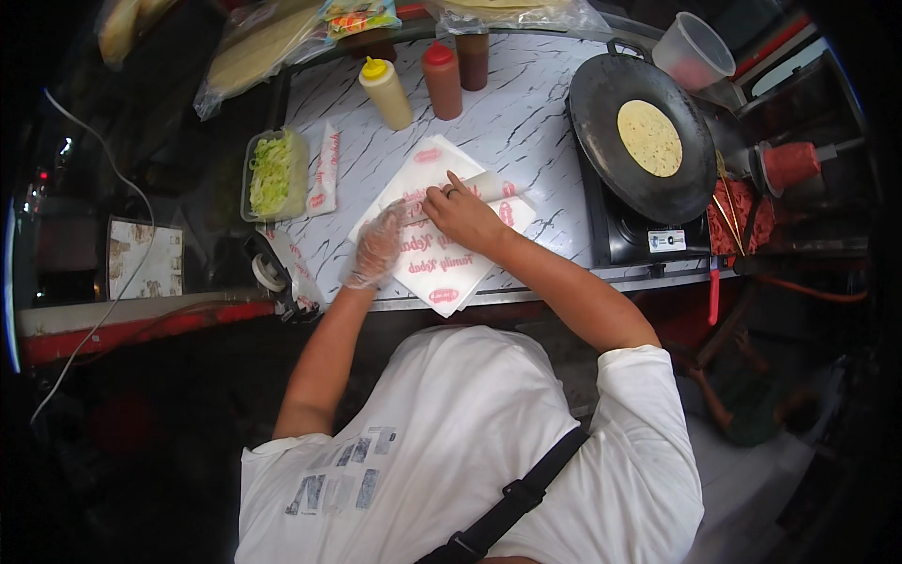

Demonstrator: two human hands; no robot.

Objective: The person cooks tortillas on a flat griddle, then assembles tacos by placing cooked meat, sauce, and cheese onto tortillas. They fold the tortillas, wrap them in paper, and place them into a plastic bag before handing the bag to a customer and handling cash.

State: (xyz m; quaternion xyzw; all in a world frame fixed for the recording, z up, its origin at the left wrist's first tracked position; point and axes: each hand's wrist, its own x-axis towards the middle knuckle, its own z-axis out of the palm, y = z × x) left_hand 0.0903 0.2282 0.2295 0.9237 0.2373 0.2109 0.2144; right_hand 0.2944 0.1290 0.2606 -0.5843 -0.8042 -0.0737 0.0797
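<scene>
Printed white wrapping paper (442, 267) lies diagonally on the marble-patterned counter in front of me, with a rolled or folded part running across its middle. My right hand (460, 214), bare with a ring on one finger, presses on this fold, its fingers curled over the paper and one finger pointing up. At the left end of the fold is my left hand (379, 246) in a clear plastic glove, fingers bent onto the paper. Whether any food lies inside the fold is hidden.
Shredded lettuce fills a clear tub (303, 179) at left. Beyond the paper stand a yellow-capped bottle (387, 94), a red-capped bottle (442, 83) and a brown bottle. On the right, a flatbread (649, 138) lies on a black griddle (601, 113) over a stove, beside reddish meat (752, 216).
</scene>
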